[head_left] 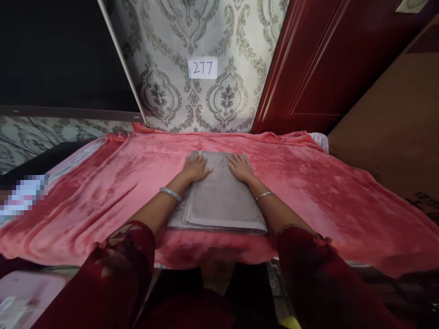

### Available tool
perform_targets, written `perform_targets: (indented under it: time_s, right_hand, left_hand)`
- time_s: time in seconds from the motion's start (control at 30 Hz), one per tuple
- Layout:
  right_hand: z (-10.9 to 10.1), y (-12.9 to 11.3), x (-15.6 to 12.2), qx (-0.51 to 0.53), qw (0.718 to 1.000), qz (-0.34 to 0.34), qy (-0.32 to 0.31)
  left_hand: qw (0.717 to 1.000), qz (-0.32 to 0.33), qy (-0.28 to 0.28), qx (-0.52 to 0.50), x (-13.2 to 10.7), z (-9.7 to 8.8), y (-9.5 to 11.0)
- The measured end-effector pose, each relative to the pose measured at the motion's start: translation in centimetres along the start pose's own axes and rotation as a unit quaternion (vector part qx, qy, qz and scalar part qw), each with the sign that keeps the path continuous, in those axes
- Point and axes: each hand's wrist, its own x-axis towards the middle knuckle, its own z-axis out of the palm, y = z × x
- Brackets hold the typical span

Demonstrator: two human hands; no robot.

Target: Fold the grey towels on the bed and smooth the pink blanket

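A folded grey towel (219, 201) lies on a pink fleece blanket (308, 183) that covers a bed or table in front of me. My left hand (196, 168) rests flat on the towel's far left corner, fingers spread. My right hand (241, 167) lies flat on the far right part of the towel, fingers stretched out. Both wrists wear thin bangles. My sleeves are dark red.
Patterned grey wallpaper with a white label reading 277 (202, 68) stands behind the blanket. A dark red door (325, 68) is at the right, a brown cardboard surface (394, 128) beside it. A dark screen (58, 50) fills the upper left.
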Motion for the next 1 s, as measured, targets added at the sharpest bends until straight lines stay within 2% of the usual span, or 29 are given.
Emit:
perform_targets:
  time_s: [0.1,0.17,0.23,0.37,0.47,0.57,0.67,0.83,0.9,1.0]
  right_hand:
    - [-1.3,-0.6,-0.3,-0.004,1.000,0.000,-0.029]
    - [-1.6,-1.1,-0.9,-0.005,0.999,-0.024,-0.037]
    - [-1.3,-1.7,-1.9,-0.003,0.998,-0.058,-0.040]
    - [0.4,-2.5,-3.8,-0.012,0.997,-0.080,-0.008]
    - [1.1,-2.5,-4.2,-0.013,0.997,-0.077,0.009]
    - [1.1,-2.3,-4.1,-0.007,0.997,-0.078,0.009]
    - [1.0,-2.1,-4.0,-0.007,0.997,-0.077,0.007]
    - [0.8,-2.2,-3.9,-0.014,0.997,-0.077,0.000]
    - [0.5,-2.4,-3.9,-0.017,0.997,-0.072,-0.015]
    - [-0.2,-2.8,-4.7,-0.013,0.996,-0.068,-0.063]
  left_hand:
    - [0.992,0.114,0.046,0.002,-3.3,-0.5,2.2]
    - [0.979,0.202,0.032,-0.020,-5.8,0.1,3.8]
    - [0.972,0.233,0.015,-0.040,-7.8,1.3,5.0]
    - [0.974,0.218,0.008,-0.058,-9.4,3.3,5.9]
    - [0.973,0.220,0.010,-0.065,-9.4,3.6,5.7]
    - [0.975,0.210,-0.001,-0.067,-10.2,3.2,5.4]
    - [0.977,0.200,-0.011,-0.070,-12.3,3.1,4.9]
    - [0.978,0.189,0.028,-0.078,-16.0,3.9,3.9]
    - [0.978,0.191,0.040,-0.077,-16.7,4.2,3.5]
    - [0.978,0.192,0.029,-0.080,-16.9,4.3,3.0]
